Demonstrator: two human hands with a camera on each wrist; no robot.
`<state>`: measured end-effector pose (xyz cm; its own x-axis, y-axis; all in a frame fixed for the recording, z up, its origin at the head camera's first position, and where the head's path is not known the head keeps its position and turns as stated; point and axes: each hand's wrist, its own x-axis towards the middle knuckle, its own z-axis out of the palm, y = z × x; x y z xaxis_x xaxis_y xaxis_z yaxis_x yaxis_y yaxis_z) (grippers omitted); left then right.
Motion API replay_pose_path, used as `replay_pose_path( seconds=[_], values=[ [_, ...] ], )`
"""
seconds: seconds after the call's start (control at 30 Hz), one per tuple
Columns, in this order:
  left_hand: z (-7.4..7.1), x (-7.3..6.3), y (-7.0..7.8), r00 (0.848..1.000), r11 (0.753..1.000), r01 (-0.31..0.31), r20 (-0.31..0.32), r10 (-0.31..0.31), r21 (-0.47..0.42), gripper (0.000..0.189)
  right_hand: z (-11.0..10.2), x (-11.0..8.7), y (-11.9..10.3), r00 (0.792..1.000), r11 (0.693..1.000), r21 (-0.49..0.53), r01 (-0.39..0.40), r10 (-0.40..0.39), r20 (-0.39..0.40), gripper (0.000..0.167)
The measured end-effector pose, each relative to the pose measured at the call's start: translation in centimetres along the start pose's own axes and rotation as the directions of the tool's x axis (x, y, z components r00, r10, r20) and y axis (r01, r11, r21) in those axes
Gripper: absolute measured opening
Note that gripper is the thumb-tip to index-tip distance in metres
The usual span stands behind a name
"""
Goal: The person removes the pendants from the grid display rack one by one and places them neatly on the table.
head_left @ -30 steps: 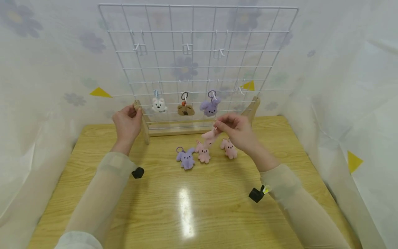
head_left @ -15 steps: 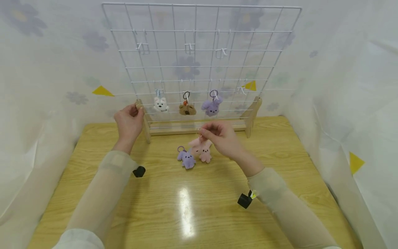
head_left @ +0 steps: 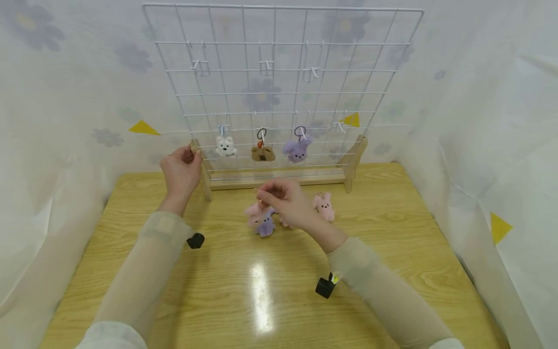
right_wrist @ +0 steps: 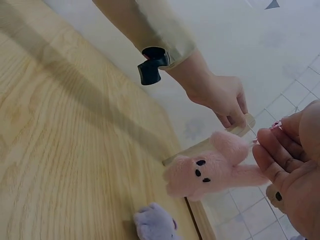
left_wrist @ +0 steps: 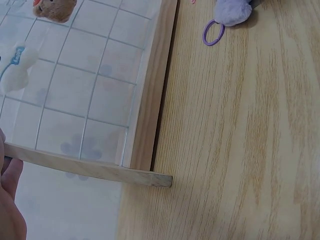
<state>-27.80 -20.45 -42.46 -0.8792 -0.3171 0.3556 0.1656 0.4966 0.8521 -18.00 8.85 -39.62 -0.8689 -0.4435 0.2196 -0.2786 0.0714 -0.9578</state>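
My left hand (head_left: 180, 172) grips the top of the left wooden post (head_left: 204, 177) of a white wire grid rack (head_left: 283, 7). The right hand (head_left: 289, 203) pinches the ring end of a pink plush bunny keychain (head_left: 254, 216), which dangles above the table; in the right wrist view its face (right_wrist: 200, 170) shows. From the head view it overlaps a purple bunny keychain (head_left: 266, 228) lying on the wood. One pink bunny keychain (head_left: 285, 223) is mostly hidden behind the right hand, and another pink bunny keychain (head_left: 324, 207) lies right of it.
On the rack's lower hooks hang a white dog keychain (head_left: 225, 146), a brown animal keychain (head_left: 263, 153) and a purple bunny keychain (head_left: 297, 151). A lower right hook (head_left: 338, 127) and several upper hooks, such as the middle hook (head_left: 266, 67), are bare. White sheeting (head_left: 479, 121) encloses the table.
My right hand has carried the pink bunny keychain left and slightly toward me, from near the rack to above the purple bunny on the table. The left hand stays on the post.
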Motion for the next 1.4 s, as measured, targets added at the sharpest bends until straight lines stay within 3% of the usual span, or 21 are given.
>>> replay_pose_path(
  seconds=[0.27, 0.63, 1.1, 1.4],
  values=[
    [0.0, 0.1, 0.1, 1.0, 1.0, -0.013, 0.003, 0.013, 0.014, 0.027, 2.3, 0.4, 1.1, 0.998, 1.0, -0.005, 0.009, -0.009, 0.056, 0.016],
    [-0.1, 0.0, 0.1, 1.0, 1.0, -0.005, 0.009, 0.005, 0.003, 0.027, 4.6, 0.7, 1.8, 0.994, 0.997, -0.029, -0.071, 0.073, 0.08, 0.018],
    [-0.2, 0.1, 0.0, 1.0, 0.999, -0.027, -0.01, 0.028, 0.028, 0.026, 6.3, 0.4, 2.3, 0.99, 0.995, -0.027, -0.092, 0.094, 0.107, 0.018],
    [-0.1, 0.1, 0.1, 1.0, 1.0, -0.019, -0.002, 0.019, 0.004, 0.026, 6.5, 1.3, 3.8, 0.99, 0.991, -0.077, -0.111, 0.116, 0.076, 0.015]
  ],
)
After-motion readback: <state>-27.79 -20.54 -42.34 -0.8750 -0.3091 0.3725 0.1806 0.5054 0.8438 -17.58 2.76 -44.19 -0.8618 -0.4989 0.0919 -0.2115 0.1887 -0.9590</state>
